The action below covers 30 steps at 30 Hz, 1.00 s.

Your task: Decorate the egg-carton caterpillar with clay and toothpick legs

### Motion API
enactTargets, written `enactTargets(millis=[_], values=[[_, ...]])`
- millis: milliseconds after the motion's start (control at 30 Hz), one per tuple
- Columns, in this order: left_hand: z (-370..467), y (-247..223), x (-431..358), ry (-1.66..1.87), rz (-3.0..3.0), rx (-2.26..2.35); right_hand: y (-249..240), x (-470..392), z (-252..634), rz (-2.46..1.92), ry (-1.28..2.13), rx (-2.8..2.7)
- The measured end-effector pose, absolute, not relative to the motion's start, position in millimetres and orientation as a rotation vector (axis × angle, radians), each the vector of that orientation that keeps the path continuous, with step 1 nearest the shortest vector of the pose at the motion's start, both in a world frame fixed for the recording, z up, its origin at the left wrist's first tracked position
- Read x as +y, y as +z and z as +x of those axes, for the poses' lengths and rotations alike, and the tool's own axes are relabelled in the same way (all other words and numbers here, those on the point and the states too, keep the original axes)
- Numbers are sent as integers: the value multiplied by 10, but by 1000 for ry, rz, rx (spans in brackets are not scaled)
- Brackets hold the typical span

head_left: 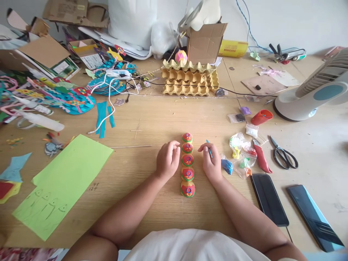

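Note:
A row of several egg-carton cups [187, 160] stands in front of me, coated in red with green edges and blue and yellow trim. Just left of the row, my left hand [168, 159] rests on the table with its fingers curled together and nothing visible in them. On the other side, my right hand [211, 163] is closed around a thin blue stick [209, 149], its tip pointing up and away. Both hands are close to the cups but apart from them. Beside my right hand lies a bag of blue clay [226, 165].
At right are clay bags [241, 159], a red cutter [261, 156], scissors [284, 154], two phones [269, 199], a red cup [261, 116] and a fan [307, 90]. Green paper [65, 181] and glue bottles [40, 120] lie left. Egg trays [187, 82] stand at the back.

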<state>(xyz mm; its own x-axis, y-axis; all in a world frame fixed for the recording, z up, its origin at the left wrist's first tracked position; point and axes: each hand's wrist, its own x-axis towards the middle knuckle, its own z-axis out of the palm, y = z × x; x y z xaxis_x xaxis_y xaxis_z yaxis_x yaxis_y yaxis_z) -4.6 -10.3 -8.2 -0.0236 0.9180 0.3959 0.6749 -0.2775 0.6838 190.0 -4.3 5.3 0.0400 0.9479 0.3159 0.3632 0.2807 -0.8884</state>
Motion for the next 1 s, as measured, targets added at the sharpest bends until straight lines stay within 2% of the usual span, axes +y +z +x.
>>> enactTargets(millis=[200, 367, 567, 633, 733, 1000], values=[[-27, -125, -76, 1293, 2021, 1635, 133, -144, 1848, -1201, 714, -1481], [-17, -119, -59, 1367, 2099, 1614, 476, -216, 1918, -1198, 539, -1407], [-10, -110, -46, 1410, 2120, 1597, 859, -199, 2404, -1724, 227, -2042], [-8, -107, -44, 1424, 2126, 1587, 849, -199, 2563, -1951, 108, -2130], [-4, -106, -42, 1424, 2129, 1584, 761, -202, 2693, -2205, 101, -2165], [-3, -102, -42, 1436, 2133, 1584, 538, -150, 2596, -2350, 251, -2244]])
